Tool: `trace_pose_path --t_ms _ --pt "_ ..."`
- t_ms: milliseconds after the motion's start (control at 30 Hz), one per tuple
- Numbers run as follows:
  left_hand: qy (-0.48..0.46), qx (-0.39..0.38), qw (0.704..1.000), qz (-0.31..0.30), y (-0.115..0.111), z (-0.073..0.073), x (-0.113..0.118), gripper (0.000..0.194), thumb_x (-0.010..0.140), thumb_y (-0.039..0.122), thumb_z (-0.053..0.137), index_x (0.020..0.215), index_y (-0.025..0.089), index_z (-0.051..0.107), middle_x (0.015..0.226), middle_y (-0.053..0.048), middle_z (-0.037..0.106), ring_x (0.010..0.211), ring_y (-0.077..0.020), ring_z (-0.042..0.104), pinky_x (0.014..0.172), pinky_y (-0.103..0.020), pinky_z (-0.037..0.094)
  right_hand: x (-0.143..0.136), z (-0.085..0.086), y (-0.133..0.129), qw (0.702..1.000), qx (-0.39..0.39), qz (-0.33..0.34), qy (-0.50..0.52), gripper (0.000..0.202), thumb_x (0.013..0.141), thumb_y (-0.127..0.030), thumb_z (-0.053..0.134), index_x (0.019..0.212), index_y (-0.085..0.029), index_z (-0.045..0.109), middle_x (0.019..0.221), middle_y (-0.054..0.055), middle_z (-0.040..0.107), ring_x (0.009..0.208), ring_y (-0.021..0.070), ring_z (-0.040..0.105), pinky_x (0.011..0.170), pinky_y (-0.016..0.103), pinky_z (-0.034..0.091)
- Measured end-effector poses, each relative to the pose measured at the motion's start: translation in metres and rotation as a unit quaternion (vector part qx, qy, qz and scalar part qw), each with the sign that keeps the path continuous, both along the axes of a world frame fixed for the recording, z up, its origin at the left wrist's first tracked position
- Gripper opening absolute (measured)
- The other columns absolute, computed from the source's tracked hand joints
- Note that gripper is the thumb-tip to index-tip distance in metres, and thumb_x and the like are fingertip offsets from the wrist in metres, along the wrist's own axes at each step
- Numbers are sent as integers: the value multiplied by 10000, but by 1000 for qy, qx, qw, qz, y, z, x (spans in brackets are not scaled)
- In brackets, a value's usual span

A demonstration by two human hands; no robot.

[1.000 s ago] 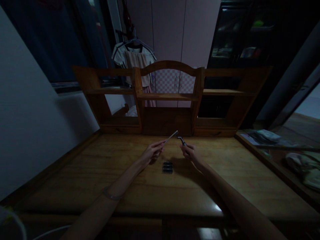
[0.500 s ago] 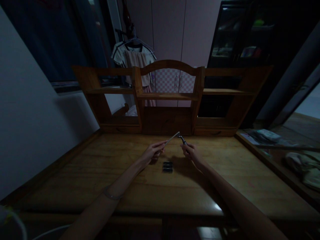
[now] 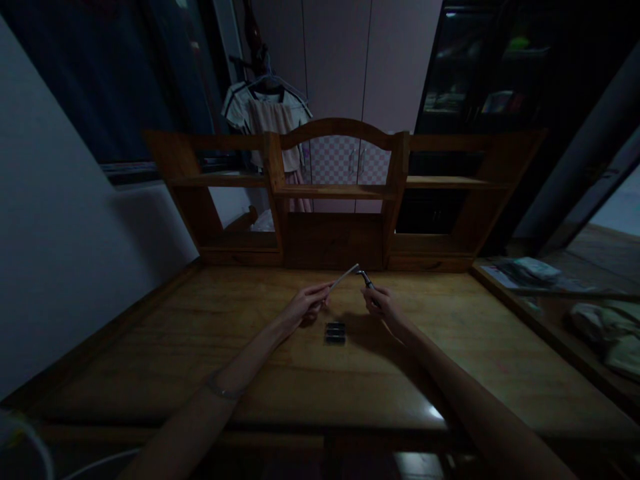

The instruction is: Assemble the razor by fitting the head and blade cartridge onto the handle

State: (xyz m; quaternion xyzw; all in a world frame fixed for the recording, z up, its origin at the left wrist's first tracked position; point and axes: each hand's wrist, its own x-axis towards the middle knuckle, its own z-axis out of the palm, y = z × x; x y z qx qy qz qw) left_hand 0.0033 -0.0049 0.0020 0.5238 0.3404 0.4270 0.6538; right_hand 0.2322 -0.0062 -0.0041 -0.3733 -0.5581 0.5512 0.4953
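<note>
My left hand [image 3: 309, 303] pinches a thin, pale, straight stick [image 3: 345, 275] that slants up and to the right. In my right hand [image 3: 381, 303] is a slim dark-handled tool with a shiny bent tip [image 3: 367, 279]; its exact kind is too dim to make out. The bent tip lies close to the far end of the stick, and I cannot tell whether they touch. Below and between my hands, several short dark bars [image 3: 335, 333] lie side by side in a small block on the wooden desk [image 3: 280, 393].
A wooden shelf unit [image 3: 335, 193] spans the back of the desk. Clothes [image 3: 270, 117] hang behind it at the left. A white wall [image 3: 75, 253] borders the left side. Papers and a packet [image 3: 535, 270] lie beyond the desk's right edge, with cloth items [image 3: 610, 333] nearer.
</note>
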Motion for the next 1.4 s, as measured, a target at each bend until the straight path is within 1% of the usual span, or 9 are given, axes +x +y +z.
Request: trace_pose_path --t_ms 167,333,500,600,767,967,1167,1333,1400 --pt "-8 -5 1000 14 2 -1 -2 519 759 409 636 1224 195 557 679 25 504 360 15 164 350 -170 49 0 1 -1 1000 -5 15 25 341 780 -367 579 566 -187 385 455 -77 269 379 56 215 367 229 121" --pt "6 0 1000 1 3 -4 -1 506 763 406 632 1215 189 564 698 18 513 360 16 172 347 -174 46 0 0 1 999 -13 22 32 321 786 -348 580 577 -184 401 452 -80 268 371 53 203 366 230 103" --pt "-1 -4 1000 17 6 -6 -3 506 761 402 636 1215 192 562 702 22 497 361 17 162 347 -176 32 0 2 0 998 -13 39 43 337 789 -349 578 562 -182 393 450 -81 256 373 50 195 368 229 105" --pt "-7 -1 1000 17 5 -5 -4 503 766 398 635 1219 195 558 705 22 493 367 15 176 352 -175 37 0 3 -1 998 -14 34 42 330 781 -350 582 568 -183 395 456 -80 262 376 51 198 366 228 100" --pt "14 -1 1000 -13 3 -3 -2 499 779 396 618 1231 196 550 710 16 513 358 15 175 347 -176 56 1 2 0 999 -11 31 23 306 776 -355 583 583 -183 419 447 -81 274 369 55 202 360 231 104" --pt "-5 -4 1000 8 5 -5 -3 490 774 391 622 1220 200 556 711 23 500 357 16 168 346 -181 42 1 0 2 1000 -14 25 10 331 780 -369 577 569 -186 401 444 -78 277 368 55 210 361 229 114" --pt "10 -3 1000 -3 3 -4 -1 502 769 408 624 1217 192 561 706 17 515 361 12 175 350 -184 54 1 1 1 1000 -21 24 1 307 772 -374 577 589 -181 424 457 -77 293 369 52 216 358 225 111" --pt "-1 -3 1000 22 2 -1 -1 512 752 410 643 1209 192 567 694 22 503 366 13 180 356 -177 53 0 2 0 999 -11 32 4 319 775 -378 577 585 -181 414 452 -80 283 372 51 211 361 224 109" --pt "-1 1 1000 22 1 -1 -1 509 751 406 644 1207 190 569 696 20 505 367 15 180 357 -176 52 0 2 -1 1000 -12 25 5 320 772 -384 581 586 -182 416 456 -79 284 375 52 212 363 224 114"
